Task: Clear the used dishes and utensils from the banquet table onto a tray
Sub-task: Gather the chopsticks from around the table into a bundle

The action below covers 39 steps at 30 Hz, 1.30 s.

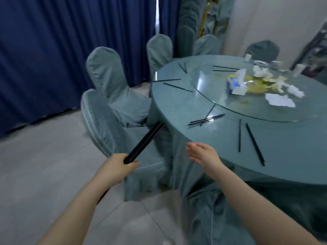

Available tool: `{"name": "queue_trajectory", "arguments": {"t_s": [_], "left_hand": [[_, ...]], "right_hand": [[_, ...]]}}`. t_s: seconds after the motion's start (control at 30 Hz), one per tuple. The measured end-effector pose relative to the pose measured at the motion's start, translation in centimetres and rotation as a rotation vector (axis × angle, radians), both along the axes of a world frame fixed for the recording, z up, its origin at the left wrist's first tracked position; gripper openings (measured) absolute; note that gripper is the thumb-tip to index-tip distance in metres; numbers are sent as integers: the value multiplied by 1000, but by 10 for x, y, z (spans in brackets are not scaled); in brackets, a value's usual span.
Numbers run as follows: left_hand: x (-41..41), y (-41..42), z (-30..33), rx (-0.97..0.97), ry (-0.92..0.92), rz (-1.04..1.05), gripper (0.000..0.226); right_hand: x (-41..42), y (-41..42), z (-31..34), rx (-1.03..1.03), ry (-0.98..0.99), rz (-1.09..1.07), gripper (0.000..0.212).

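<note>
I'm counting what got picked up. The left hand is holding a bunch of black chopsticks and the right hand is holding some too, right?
Not quite. In the head view the left hand does have its grip on a bundle of black chopsticks, but the right hand is open and holds nothing. It hovers by the edge of the table, where more chopsticks lie, such as the pair nearest it.

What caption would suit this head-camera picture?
Left hand grips a bundle of black chopsticks while the open right hand reaches toward the round table.
</note>
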<state>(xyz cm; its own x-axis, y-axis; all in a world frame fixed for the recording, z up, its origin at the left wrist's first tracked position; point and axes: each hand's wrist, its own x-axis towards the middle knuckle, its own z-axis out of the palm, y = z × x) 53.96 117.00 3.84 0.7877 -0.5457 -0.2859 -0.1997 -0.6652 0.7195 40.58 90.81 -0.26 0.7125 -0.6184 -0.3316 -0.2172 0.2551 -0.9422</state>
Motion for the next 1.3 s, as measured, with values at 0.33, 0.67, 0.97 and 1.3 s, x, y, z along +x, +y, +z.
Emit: {"name": "queue_trajectory", "arguments": {"t_s": [0.33, 0.67, 0.97, 1.3], "left_hand": [[103, -173, -14, -92, 110, -100, 29], [147, -312, -42, -195, 466, -65, 20], [180, -370, -89, -190, 630, 36, 10], [209, -429, -105, -143, 717, -36, 5]], "right_hand": [[-21, -187, -62, -384, 443, -445, 22], [-38, -283, -113, -364, 1151, -496, 82], [2, -288, -136, -655, 1045, -452, 43], [8, -319, -123, -428, 1200, -233, 30]]}}
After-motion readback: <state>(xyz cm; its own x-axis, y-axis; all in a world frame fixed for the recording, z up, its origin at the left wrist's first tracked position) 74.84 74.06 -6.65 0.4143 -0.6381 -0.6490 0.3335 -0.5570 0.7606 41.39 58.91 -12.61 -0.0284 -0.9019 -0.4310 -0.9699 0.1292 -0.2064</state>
